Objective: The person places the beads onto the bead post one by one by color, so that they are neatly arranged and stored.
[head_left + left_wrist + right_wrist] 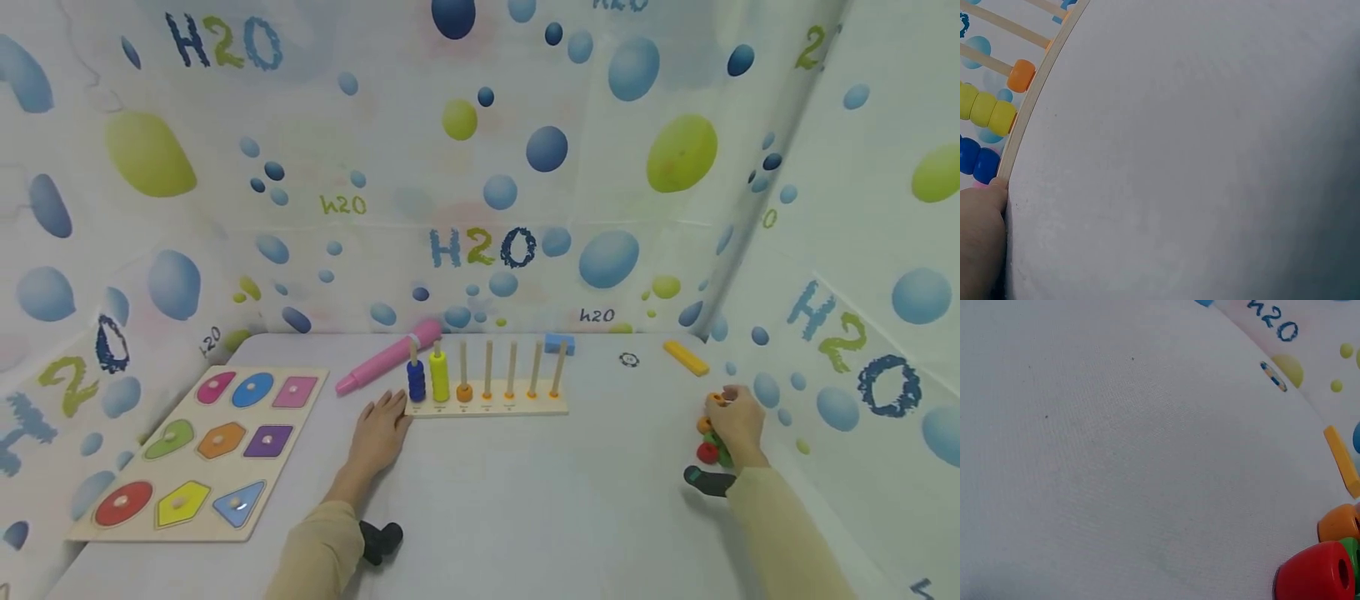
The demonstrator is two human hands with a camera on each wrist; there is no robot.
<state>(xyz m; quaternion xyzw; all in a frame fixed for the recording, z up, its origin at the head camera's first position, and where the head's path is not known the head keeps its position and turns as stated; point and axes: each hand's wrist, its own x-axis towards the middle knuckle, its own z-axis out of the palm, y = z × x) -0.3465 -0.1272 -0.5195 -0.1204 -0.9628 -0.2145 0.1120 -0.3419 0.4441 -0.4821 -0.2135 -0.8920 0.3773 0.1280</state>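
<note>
A wooden counting rack (pixel 487 408) with upright pegs stands mid-table. Its first peg carries blue beads (pixel 416 382), the second yellow beads (pixel 439 377), the third an orange bead (pixel 464 392). My left hand (pixel 378 437) rests on the table at the rack's left end, its thumb (pixel 994 194) touching the base corner. Over at the right side, my right hand (pixel 738 425) pinches an orange bead (pixel 717 399) in its fingertips. Below it lie loose beads: a red bead (pixel 1313 575), another orange bead (pixel 1338 524) and green ones (pixel 1350 550), partly hidden by the hand.
A wooden shape puzzle board (pixel 213 450) lies at the left. Behind the rack are a pink marker-shaped object (pixel 390 358) and a blue block (pixel 559 343). A yellow-orange bar (pixel 686 357) lies at the back right. Patterned cloth walls (pixel 487 167) enclose the back and sides.
</note>
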